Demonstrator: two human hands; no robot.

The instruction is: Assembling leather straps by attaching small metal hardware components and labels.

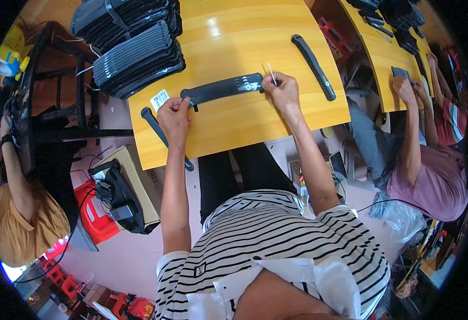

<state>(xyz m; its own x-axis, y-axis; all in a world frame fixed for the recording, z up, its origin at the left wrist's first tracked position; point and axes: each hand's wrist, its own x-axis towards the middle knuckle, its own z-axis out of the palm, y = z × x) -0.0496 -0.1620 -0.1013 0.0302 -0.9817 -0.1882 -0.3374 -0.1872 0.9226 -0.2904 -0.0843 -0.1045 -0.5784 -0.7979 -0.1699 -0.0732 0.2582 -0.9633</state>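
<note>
A wide black padded band with pale printed marks near its right end lies across the yellow table in front of me. My left hand is closed, pinching the band's left end between thumb and fingers. At the opposite end, my right hand is closed round a slim tool whose thin, light tip points away from me; its exact kind is hard to make out. The right fingers are beside the band's end, and whether they also grip it I cannot tell. A white printed label sheet lies just beyond my left hand.
One narrow black strap lies at the table's right; another is partly behind my left hand. Stacked black bands fill the far left. People sit on both sides, one working at a neighbouring table. A cardboard box stands on the floor.
</note>
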